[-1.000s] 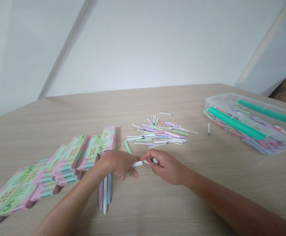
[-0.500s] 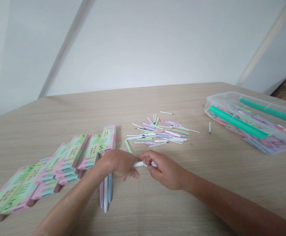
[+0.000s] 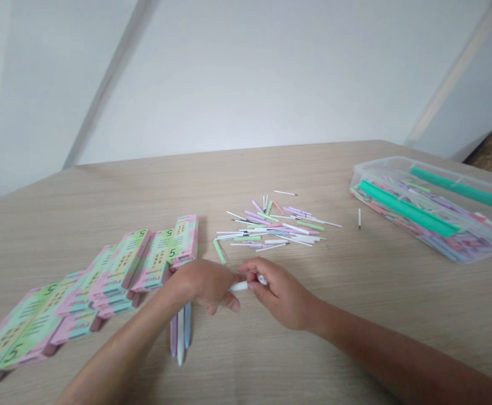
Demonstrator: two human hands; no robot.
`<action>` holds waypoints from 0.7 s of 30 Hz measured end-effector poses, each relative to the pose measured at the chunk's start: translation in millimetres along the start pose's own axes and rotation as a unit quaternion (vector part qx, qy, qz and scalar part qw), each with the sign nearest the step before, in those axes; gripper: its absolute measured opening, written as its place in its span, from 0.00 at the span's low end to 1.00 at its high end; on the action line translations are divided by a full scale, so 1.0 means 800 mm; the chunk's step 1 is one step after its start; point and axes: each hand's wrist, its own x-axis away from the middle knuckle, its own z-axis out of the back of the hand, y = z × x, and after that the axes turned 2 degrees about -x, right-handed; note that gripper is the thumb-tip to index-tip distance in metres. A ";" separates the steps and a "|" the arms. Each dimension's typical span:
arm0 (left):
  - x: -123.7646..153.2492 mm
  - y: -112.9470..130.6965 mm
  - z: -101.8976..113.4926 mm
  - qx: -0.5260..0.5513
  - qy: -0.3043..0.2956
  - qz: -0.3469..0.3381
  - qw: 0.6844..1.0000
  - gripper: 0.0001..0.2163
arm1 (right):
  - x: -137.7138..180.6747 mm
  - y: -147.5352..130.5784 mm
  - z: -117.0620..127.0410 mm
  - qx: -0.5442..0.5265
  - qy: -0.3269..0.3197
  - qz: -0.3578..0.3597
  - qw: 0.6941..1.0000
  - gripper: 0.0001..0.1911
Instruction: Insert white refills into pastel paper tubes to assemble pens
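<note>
My left hand (image 3: 214, 284) is closed around one end of a white pen (image 3: 240, 286), palm turned down. On the pen's other side, my right hand (image 3: 273, 289) pinches it between thumb and fingers. A white tube end (image 3: 263, 279) shows among the right fingers; whether it belongs to the same pen cannot be made out. Below the left wrist lie three pens side by side: a purple one (image 3: 174, 336), a white one (image 3: 180, 337) and a light blue one (image 3: 188, 326). Their far ends are hidden by the left hand.
Beyond my hands spreads a loose pile of pastel pen parts and white refills (image 3: 271, 228). Several pink and green printed boxes (image 3: 119, 261) stand in overlapping stacks at left. A clear bin with green strips (image 3: 423, 216) holds more parts at right, a single refill (image 3: 359, 218) beside it.
The two hands have drawn slightly closer, and the narrow gap seen between the white pen parts has closed. The pile, boxes and bin stay put; the view shifts slightly.
</note>
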 end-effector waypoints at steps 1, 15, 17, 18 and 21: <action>0.001 0.000 0.000 0.001 -0.002 0.004 1.000 0.21 | 0.000 0.000 0.000 -0.009 -0.002 -0.003 1.000 0.14; 0.012 0.007 0.006 0.028 -0.007 0.021 0.999 0.11 | 0.000 0.015 -0.003 -0.145 -0.060 -0.037 0.987 0.11; 0.013 0.006 0.007 0.028 -0.004 0.025 0.999 0.11 | 0.001 0.012 -0.003 -0.141 -0.063 -0.028 0.988 0.13; 0.013 0.005 0.007 0.031 -0.003 0.028 0.999 0.10 | 0.001 0.011 -0.003 -0.137 -0.062 -0.026 0.988 0.14; 0.014 0.002 0.006 0.043 0.003 0.026 0.999 0.11 | 0.001 0.013 -0.002 -0.129 -0.059 -0.033 0.989 0.15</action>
